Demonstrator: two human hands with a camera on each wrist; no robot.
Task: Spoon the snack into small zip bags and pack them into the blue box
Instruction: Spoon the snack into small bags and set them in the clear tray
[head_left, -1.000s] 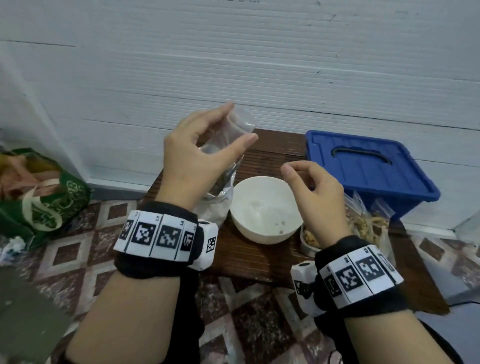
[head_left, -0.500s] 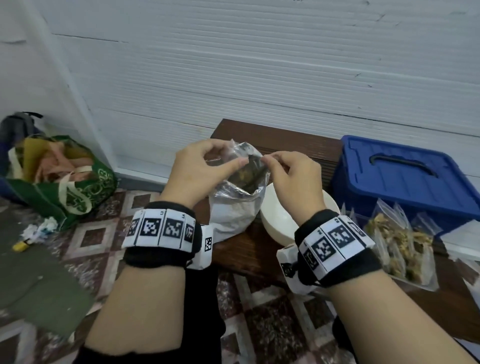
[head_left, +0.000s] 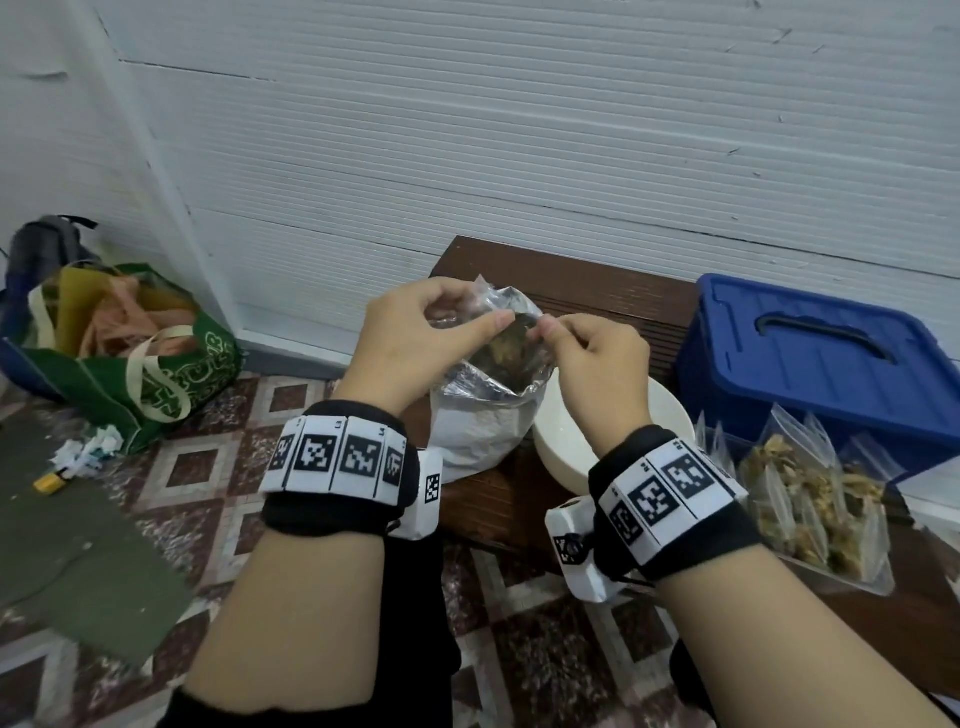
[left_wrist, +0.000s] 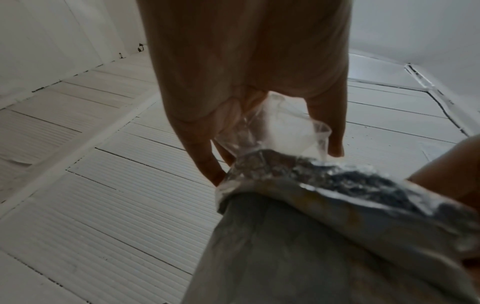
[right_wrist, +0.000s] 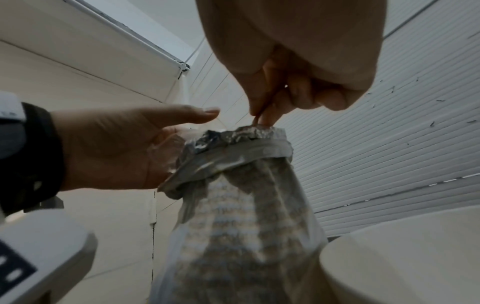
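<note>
A foil snack bag (head_left: 483, 415) stands open on the dark wooden table (head_left: 597, 280), with brown snack showing in its mouth. My left hand (head_left: 467, 317) holds a small clear zip bag (head_left: 457, 312) just over the mouth's left side; in the left wrist view the zip bag (left_wrist: 280, 127) sits between the fingers above the foil rim (left_wrist: 337, 181). My right hand (head_left: 545, 330) pinches the foil bag's right rim (right_wrist: 259, 131) between thumb and forefinger. The blue box (head_left: 810, 364) stands lidded at the right. No spoon is visible.
A white bowl (head_left: 561, 436) sits right of the snack bag, partly behind my right wrist. Several filled zip bags (head_left: 810, 493) lie in front of the blue box. On the tiled floor at left stand a green tote (head_left: 130, 364) and scraps of paper (head_left: 88, 452).
My left hand came down with the zip bag to the snack bag's mouth. My right hand moved left from above the bowl and took hold of the foil rim. The view swung left.
</note>
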